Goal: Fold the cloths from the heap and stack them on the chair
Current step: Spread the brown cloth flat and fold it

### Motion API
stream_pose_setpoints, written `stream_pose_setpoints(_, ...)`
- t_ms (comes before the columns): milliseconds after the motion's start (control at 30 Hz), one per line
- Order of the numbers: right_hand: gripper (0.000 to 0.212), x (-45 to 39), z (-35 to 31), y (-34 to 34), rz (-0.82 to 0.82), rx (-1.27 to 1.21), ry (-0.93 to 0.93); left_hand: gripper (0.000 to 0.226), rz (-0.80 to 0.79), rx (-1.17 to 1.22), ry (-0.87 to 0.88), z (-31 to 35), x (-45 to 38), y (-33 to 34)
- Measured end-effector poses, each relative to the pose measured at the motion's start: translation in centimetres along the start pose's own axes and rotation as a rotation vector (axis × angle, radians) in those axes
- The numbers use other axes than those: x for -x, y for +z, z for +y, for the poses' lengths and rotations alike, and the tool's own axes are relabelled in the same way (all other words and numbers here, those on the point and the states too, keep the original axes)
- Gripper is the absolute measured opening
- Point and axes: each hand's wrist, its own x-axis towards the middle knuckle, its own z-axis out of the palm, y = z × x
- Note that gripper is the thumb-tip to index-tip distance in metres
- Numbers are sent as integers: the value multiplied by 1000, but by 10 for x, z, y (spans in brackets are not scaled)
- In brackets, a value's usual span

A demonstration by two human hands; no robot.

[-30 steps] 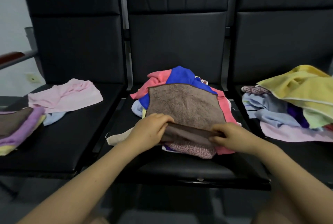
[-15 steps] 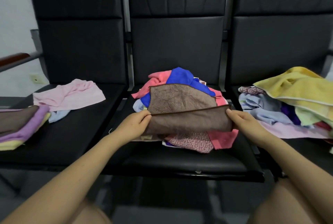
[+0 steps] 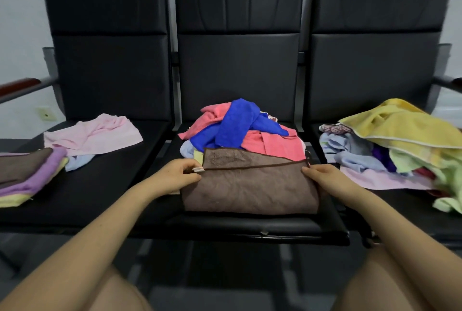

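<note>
1. Cloths in three groups lie on a row of black chairs (image 3: 237,60); the middle seat (image 3: 250,225) carries the heap (image 3: 240,130) of pink and blue pieces.
2. On the right seat a second pile (image 3: 400,145) is topped by a yellow towel; on the left seat sit a folded stack (image 3: 27,175) and a loose pink cloth (image 3: 92,135).
3. Folded double, the brown cloth (image 3: 250,185) rests against the near side of the heap, at the seat's front.
4. Left hand (image 3: 175,173): fingers pinch the brown cloth's left corner at a small tag; right hand (image 3: 322,175): fingers grip its right corner.
</note>
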Motion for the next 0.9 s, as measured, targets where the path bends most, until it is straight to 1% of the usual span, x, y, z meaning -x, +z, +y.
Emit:
stream_pose_setpoints(100,36,-12,12,1,49,86,-19,14,99,58,-36,1,-21,6)
stream_pose_setpoints(233,37,-34,13,6,230,117,-54,10,314,53,-91,7,-58,18)
stream_pose_setpoints(300,38,-47,15,8,280,145,-28,9,373,48,-122,5,-73,26)
stream_pose_setpoints(400,36,-62,20,11,253,258,53,10,360,14,-180,-3,-88,36)
stream_pose_setpoints(500,31,-70,21,15,238,349,105,11,339,-22,-189,-6,-98,41)
stream_pose_setpoints(567,29,-70,19,16,242,390,130,16,347,18,-209,-4,-101,41)
stream_pose_setpoints(633,33,-68,17,17,238,402,180,25,366,95,-269,-3,-101,40)
stream_pose_setpoints(733,50,-60,16,15,208,351,275,35,403,78,-351,0,-94,38)
stream_pose_setpoints(767,50,-54,15,14,189,303,308,38,391,62,-385,0,-90,38)
stream_pose_setpoints(833,38,-44,14,12,120,146,356,44,339,91,-443,-1,-84,35)
stream_pose_setpoints(900,28,-34,15,8,-2,-48,398,56,281,239,-529,0,-77,30)
